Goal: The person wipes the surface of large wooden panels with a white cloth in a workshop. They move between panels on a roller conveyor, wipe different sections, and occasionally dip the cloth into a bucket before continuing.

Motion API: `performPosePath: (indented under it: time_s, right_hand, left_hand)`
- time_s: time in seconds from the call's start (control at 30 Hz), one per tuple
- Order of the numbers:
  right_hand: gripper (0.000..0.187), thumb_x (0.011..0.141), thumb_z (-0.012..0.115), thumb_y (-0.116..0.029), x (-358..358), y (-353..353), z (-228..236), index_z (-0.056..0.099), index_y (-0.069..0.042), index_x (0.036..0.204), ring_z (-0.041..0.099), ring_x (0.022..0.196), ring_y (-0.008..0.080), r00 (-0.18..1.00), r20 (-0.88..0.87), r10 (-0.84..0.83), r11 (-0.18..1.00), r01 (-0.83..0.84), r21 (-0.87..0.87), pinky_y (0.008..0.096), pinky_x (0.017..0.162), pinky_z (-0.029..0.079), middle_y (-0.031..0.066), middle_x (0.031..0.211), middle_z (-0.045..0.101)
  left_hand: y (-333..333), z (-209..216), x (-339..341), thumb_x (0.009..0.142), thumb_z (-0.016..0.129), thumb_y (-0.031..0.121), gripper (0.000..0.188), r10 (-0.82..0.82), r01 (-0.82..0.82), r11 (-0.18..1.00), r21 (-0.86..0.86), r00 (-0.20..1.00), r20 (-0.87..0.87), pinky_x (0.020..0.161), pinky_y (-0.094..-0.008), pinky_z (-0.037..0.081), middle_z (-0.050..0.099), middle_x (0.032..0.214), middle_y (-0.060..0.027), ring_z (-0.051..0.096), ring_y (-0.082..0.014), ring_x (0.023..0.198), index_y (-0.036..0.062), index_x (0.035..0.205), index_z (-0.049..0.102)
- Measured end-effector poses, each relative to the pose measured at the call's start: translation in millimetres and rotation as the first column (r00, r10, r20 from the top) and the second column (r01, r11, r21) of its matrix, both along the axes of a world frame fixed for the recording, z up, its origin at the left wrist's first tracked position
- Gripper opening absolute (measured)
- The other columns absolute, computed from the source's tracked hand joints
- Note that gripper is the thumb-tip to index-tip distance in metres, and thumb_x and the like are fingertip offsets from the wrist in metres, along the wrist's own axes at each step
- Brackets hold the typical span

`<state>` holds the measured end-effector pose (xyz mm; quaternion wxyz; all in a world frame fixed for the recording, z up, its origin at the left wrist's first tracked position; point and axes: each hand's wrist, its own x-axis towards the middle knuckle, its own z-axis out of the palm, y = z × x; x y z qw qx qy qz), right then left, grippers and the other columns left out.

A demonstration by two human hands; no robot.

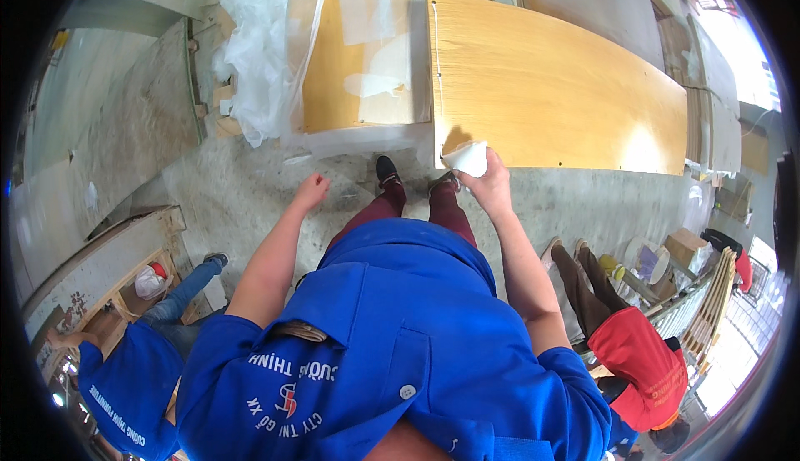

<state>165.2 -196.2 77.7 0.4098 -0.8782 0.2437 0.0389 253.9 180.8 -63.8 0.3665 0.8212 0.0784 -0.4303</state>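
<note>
My right hand (492,184) is closed round a white, cone-shaped piece (469,159) that looks like folded sheet or a thin cup; I cannot tell which. It is at the near left corner of a long, glossy yellow wood panel (558,86), and whether it touches the panel is unclear. A thin white cord or bead (437,44) runs along the panel's left edge, and small dark holes dot its borders. My left hand (312,190) hangs over the floor with its fingers curled together, nothing visible in them.
Left of the panel lies another yellow board (329,86) partly covered by white sheeting, beside crumpled clear plastic (258,53). A person in blue (133,378) works at a wooden frame on the left. Another in red (637,361) stands behind me at right, near stacked slats (715,303).
</note>
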Motion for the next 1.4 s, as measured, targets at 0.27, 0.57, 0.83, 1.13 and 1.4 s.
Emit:
performPosePath:
  time_s: [0.27, 0.57, 0.83, 1.13, 1.4]
  right_hand:
    - [0.055, 0.064, 0.075, -0.02, -6.3, 3.5, 0.9, 0.054, -0.006, 0.113, 0.057, 0.095, 0.0345, 0.999, -0.004, -0.033, 0.999, 0.033, 0.004, 0.0412, 0.082, 0.047, 0.0179, 0.1, 0.057]
    - [0.053, 0.066, 0.076, -0.019, -25.5, 1.8, -2.9, 0.055, -0.006, 0.113, 0.057, 0.097, 0.0327, 0.988, 0.019, -0.156, 0.987, 0.155, 0.048, 0.0399, 0.083, 0.046, 0.0161, 0.1, 0.058]
    - [0.05, 0.067, 0.076, -0.019, -41.2, -4.6, -2.1, 0.055, -0.006, 0.11, 0.057, 0.096, 0.032, 0.968, 0.023, -0.249, 0.969, 0.249, 0.01, 0.0398, 0.082, 0.046, 0.0149, 0.099, 0.057]
    - [0.047, 0.068, 0.075, -0.022, -43.8, -5.2, -2.4, 0.056, -0.005, 0.107, 0.056, 0.094, 0.0318, 0.972, 0.017, -0.235, 0.97, 0.235, -0.062, 0.04, 0.081, 0.046, 0.0146, 0.098, 0.056]
    - [0.047, 0.066, 0.076, -0.021, -55.3, -22.7, -7.9, 0.055, -0.005, 0.106, 0.056, 0.094, 0.0318, 0.939, 0.075, -0.336, 0.941, 0.338, -0.017, 0.0398, 0.081, 0.046, 0.0145, 0.097, 0.056]
  left_hand:
    - [-5.6, 6.7, 9.4, 0.087, 0.053, 0.032, 0.031, -0.113, 0.112, 0.994, 0.018, 0.994, 0.011, 0.065, -0.0316, 0.047, 0.065, 0.086, -0.0102, 0.062, -0.0177, 0.065, 0.0011, 0.093, 0.055]
    - [-10.2, 8.2, 11.7, 0.087, 0.053, 0.031, 0.031, -0.139, 0.139, 0.99, 0.032, 0.99, -0.01, 0.065, -0.0322, 0.048, 0.065, 0.087, -0.0115, 0.063, -0.0183, 0.066, 0.0009, 0.094, 0.055]
    - [-15.5, 6.8, 13.7, 0.088, 0.052, 0.031, 0.031, -0.163, 0.163, 0.986, 0.031, 0.987, -0.008, 0.062, -0.0315, 0.048, 0.065, 0.087, -0.0113, 0.063, -0.0185, 0.067, 0.001, 0.094, 0.055]
    - [-25.8, 6.4, 19.7, 0.087, 0.055, 0.032, 0.032, -0.185, 0.185, 0.982, 0.029, 0.983, 0.01, 0.062, -0.032, 0.049, 0.065, 0.084, -0.011, 0.063, -0.0191, 0.065, 0.0007, 0.091, 0.054]
    - [-29.8, 7.1, 21.4, 0.086, 0.055, 0.033, 0.033, -0.2, 0.199, 0.98, 0.02, 0.98, 0.021, 0.061, -0.0328, 0.049, 0.065, 0.083, -0.0118, 0.064, -0.02, 0.065, 0.0009, 0.09, 0.054]
